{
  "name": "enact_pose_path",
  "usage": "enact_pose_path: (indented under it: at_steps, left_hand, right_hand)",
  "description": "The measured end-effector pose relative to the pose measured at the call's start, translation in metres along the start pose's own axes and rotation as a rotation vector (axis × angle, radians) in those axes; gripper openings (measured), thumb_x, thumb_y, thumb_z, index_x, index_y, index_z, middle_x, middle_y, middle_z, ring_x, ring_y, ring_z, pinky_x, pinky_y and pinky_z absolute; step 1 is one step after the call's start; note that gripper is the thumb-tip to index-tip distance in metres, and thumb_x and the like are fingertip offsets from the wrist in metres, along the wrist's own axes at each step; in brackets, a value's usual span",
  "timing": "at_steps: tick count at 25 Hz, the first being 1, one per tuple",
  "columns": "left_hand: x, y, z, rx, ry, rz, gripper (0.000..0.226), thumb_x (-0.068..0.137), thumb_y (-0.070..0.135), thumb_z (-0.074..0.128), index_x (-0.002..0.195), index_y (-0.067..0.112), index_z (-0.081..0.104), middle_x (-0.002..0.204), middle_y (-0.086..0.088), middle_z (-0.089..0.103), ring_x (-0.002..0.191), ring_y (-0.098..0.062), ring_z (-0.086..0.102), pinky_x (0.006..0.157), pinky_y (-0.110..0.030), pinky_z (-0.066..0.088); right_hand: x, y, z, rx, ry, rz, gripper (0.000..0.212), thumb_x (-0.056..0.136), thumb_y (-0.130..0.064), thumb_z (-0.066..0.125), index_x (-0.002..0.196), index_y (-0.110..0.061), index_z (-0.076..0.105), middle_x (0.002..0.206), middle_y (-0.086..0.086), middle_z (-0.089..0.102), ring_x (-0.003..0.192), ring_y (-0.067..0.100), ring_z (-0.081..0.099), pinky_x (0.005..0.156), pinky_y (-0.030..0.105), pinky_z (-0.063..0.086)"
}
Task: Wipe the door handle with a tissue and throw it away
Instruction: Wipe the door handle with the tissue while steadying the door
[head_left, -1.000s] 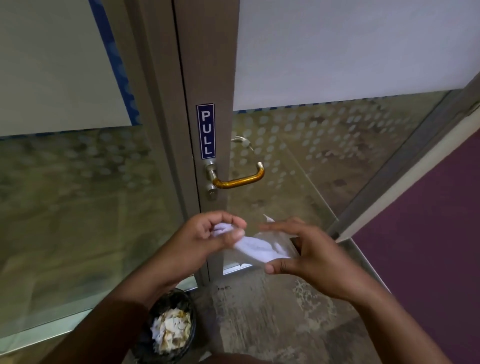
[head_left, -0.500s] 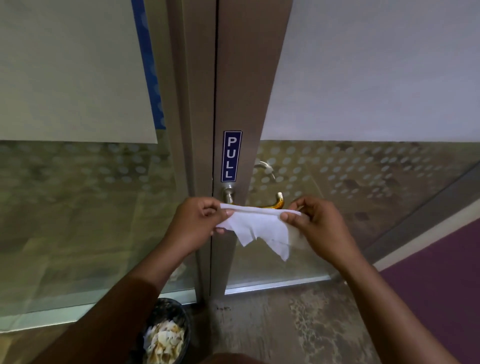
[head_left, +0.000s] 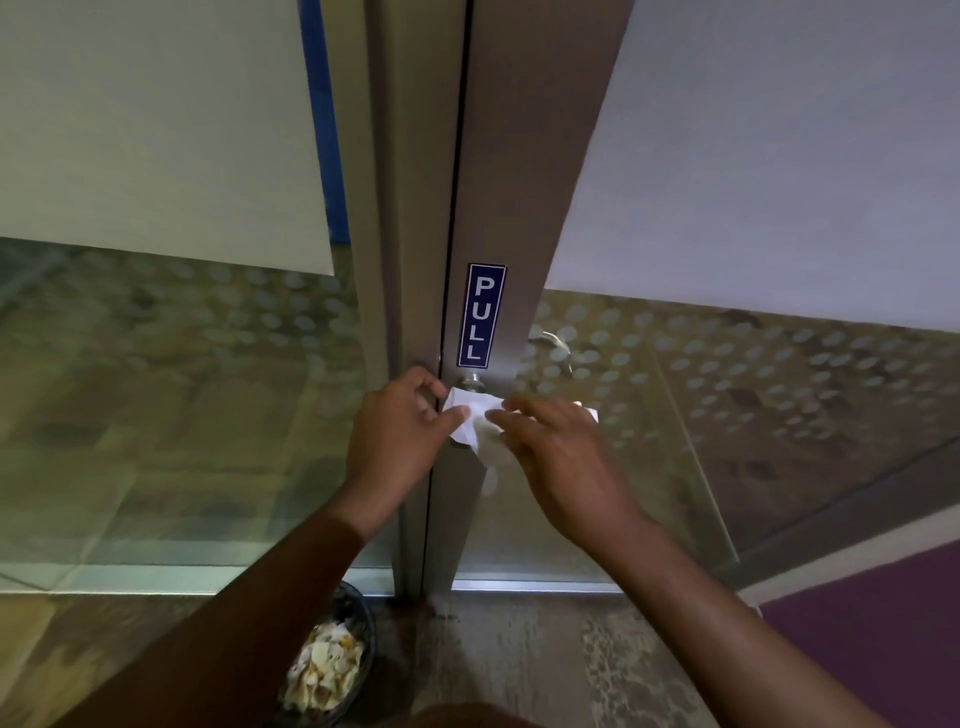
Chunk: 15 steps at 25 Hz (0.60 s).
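A white tissue (head_left: 475, 426) is draped over the door handle, just under the blue PULL sign (head_left: 481, 315). Only the handle's metal base (head_left: 471, 382) shows; its lever is hidden under the tissue and my hands. My left hand (head_left: 400, 434) pinches the tissue's left end between thumb and fingers. My right hand (head_left: 558, 457) lies over the tissue's right part, fingers pressing it down, with a corner of tissue (head_left: 591, 414) sticking out past it. A black waste bin (head_left: 358, 616) holding crumpled paper stands on the floor at the lower left.
The brown door frame (head_left: 519, 182) runs up the middle, with frosted, dotted glass panels on either side. A second handle (head_left: 553, 340) shows through the glass behind the door. A purple floor area (head_left: 872, 639) lies at the lower right.
Both hands have risen with the tissue from in front of the door onto the handle. The tissue, stretched flat before, is now bunched over the lever, which it hides. The view has moved closer.
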<state>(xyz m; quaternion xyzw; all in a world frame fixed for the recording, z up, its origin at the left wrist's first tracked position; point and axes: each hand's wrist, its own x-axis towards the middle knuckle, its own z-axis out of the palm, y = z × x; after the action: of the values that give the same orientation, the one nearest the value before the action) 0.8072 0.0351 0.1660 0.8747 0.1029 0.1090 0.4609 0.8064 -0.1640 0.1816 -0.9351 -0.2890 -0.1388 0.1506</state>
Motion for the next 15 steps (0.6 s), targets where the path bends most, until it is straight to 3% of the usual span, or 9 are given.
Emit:
enact_pose_path:
  at_steps: [2,4,5,7,9,10,13,15]
  left_hand:
    - [-0.003,0.01,-0.008,0.07,0.018,0.058,0.024,0.088,0.032,0.084,0.097,0.029,0.063,0.069,0.01,0.059,0.062,-0.009,0.059,0.056,-0.021,0.035]
    - [-0.002,0.028,-0.022,0.16,0.152,0.28,0.014,0.091,0.023,0.078,0.097,0.022,0.066,0.075,0.015,0.056,0.071,-0.016,0.061,0.062,-0.014,0.033]
    - [0.001,0.038,-0.029,0.24,0.252,0.448,0.009,0.091,0.018,0.075,0.097,0.016,0.069,0.083,0.009,0.06,0.081,-0.023,0.064,0.069,-0.017,0.039]
    - [0.015,0.054,-0.038,0.424,0.424,0.74,0.016,0.091,0.016,0.072,0.105,0.009,0.074,0.111,-0.011,0.071,0.113,-0.036,0.066,0.094,-0.037,0.05]
    - [0.032,0.067,-0.044,0.558,0.457,0.902,0.033,0.095,0.023,0.07,0.125,0.011,0.074,0.147,-0.017,0.064,0.147,-0.042,0.047,0.121,-0.058,0.037]
    - [0.039,0.07,-0.045,0.641,0.429,0.95,0.045,0.096,0.029,0.07,0.138,0.015,0.068,0.161,-0.017,0.053,0.156,-0.043,0.036,0.128,-0.063,0.025]
    - [0.054,0.066,-0.046,0.938,0.347,0.986,0.084,0.094,0.05,0.07,0.166,0.024,0.034,0.179,-0.013,0.022,0.164,-0.045,0.016,0.13,-0.066,0.004]
    - [0.06,0.058,-0.046,1.013,0.353,1.0,0.099,0.092,0.053,0.071,0.171,0.027,0.018,0.181,-0.011,0.012,0.165,-0.042,0.009,0.13,-0.062,-0.005]
  right_hand:
    - [0.01,-0.006,0.011,-0.025,-0.057,-0.035,0.021,0.099,-0.017,0.061,0.114,-0.023,0.073,0.11,0.002,0.075,0.098,0.028,0.07,0.082,0.038,0.052]
    - [0.02,-0.009,0.019,-0.054,-0.083,-0.021,0.015,0.101,-0.02,0.054,0.109,-0.021,0.067,0.093,0.004,0.073,0.086,0.029,0.069,0.076,0.041,0.052]
    - [0.025,-0.012,0.024,-0.077,-0.095,-0.01,0.018,0.102,-0.021,0.052,0.114,-0.02,0.065,0.089,0.004,0.073,0.083,0.029,0.07,0.076,0.041,0.052]
    - [0.033,-0.017,0.034,-0.132,-0.116,0.029,0.027,0.102,-0.02,0.051,0.126,-0.02,0.063,0.09,0.006,0.077,0.084,0.028,0.072,0.078,0.039,0.055]
    - [0.037,-0.022,0.042,-0.162,-0.109,0.083,0.027,0.101,-0.019,0.053,0.125,-0.02,0.067,0.09,0.008,0.078,0.082,0.03,0.073,0.075,0.038,0.056]
    - [0.037,-0.024,0.043,-0.174,-0.084,0.089,0.023,0.099,-0.017,0.057,0.117,-0.019,0.071,0.085,0.007,0.078,0.077,0.029,0.073,0.071,0.037,0.056]
    - [0.022,-0.017,0.045,-0.148,0.061,0.003,0.01,0.084,-0.01,0.077,0.091,-0.019,0.076,0.065,0.003,0.071,0.059,0.028,0.067,0.058,0.035,0.052]
    - [0.01,0.001,0.046,-0.109,0.11,-0.087,0.016,0.086,-0.014,0.079,0.1,-0.021,0.078,0.074,0.001,0.074,0.065,0.026,0.066,0.063,0.035,0.051]
